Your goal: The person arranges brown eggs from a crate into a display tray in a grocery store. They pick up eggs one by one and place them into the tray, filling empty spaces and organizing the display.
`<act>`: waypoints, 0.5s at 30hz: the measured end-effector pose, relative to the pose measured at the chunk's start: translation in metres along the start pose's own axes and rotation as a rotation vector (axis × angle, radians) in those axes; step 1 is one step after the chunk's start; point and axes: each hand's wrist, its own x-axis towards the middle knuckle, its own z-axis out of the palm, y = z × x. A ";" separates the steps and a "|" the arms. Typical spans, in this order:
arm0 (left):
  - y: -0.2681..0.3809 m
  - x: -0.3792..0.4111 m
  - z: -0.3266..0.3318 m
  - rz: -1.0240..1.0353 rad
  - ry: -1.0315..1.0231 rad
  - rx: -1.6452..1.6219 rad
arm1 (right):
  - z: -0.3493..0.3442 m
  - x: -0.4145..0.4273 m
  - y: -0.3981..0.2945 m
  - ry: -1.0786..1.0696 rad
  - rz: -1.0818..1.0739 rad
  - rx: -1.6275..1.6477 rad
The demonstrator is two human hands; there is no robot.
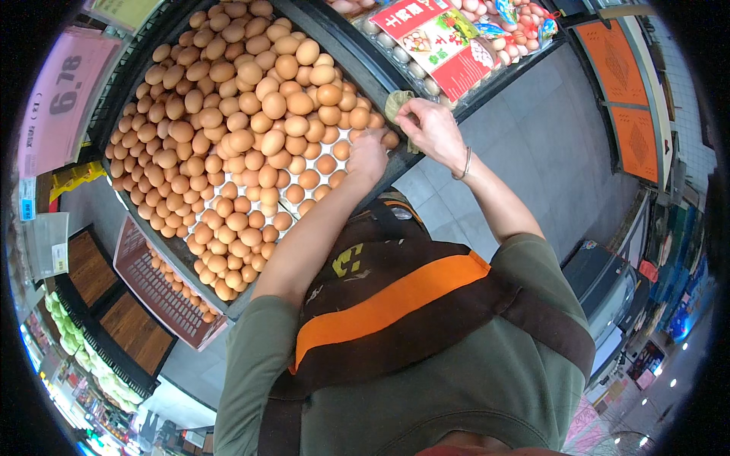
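Brown eggs (249,103) are heaped in a dark-rimmed display bin (393,165) in front of me. White egg trays (292,206) show beneath them, with some eggs seated in the cups. My left hand (368,155) is down among the eggs at the bin's near right corner. Its fingers are blurred and partly hidden beside an egg (390,139), so a hold is unclear. A bracelet circles the wrist of my right hand (432,131), whose thumb and fingers pinch a crumpled greenish cloth (398,105) at the bin's right rim.
Packed eggs under a red and white label (436,48) fill the neighbouring bin. A pink plastic crate (165,279) holding more eggs stands on the floor at left. Price signs (65,102) hang along the left side. Grey floor tiles (547,131) extend to the right.
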 end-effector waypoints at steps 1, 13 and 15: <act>-0.006 -0.003 -0.002 0.014 0.040 -0.050 | 0.002 0.000 -0.002 -0.050 0.018 0.003; -0.055 -0.058 -0.065 0.227 -0.031 0.278 | 0.088 0.023 -0.010 -0.669 -0.322 -0.692; -0.055 -0.052 -0.064 0.311 -0.081 0.379 | 0.097 0.019 -0.009 -0.644 -0.348 -0.722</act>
